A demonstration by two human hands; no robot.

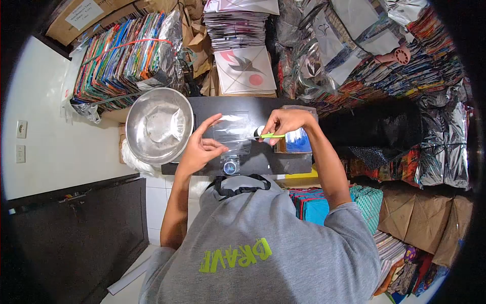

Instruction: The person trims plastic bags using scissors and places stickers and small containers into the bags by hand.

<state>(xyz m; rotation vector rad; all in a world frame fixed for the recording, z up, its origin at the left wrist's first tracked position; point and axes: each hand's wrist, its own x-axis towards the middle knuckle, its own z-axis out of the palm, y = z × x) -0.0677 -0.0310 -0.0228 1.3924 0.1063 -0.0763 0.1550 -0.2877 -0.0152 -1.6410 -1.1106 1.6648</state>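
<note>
Head view: at the black tabletop's left end, a round, shiny metal bowl has an interior obscured by glare. Clear plastic film, its edges indistinct, is above the tabletop at the left hand's spread fingers, whose grip cannot be determined; the right hand clenches a partly hidden green-handled tool.

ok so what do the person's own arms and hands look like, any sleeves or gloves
The left hand and right hand are ungloved, with no watch or bracelet visible. Both forearms are bare. Short heather-grey sleeves cover the upper arms, part of a matching T-shirt with lime-green lettering.
</note>
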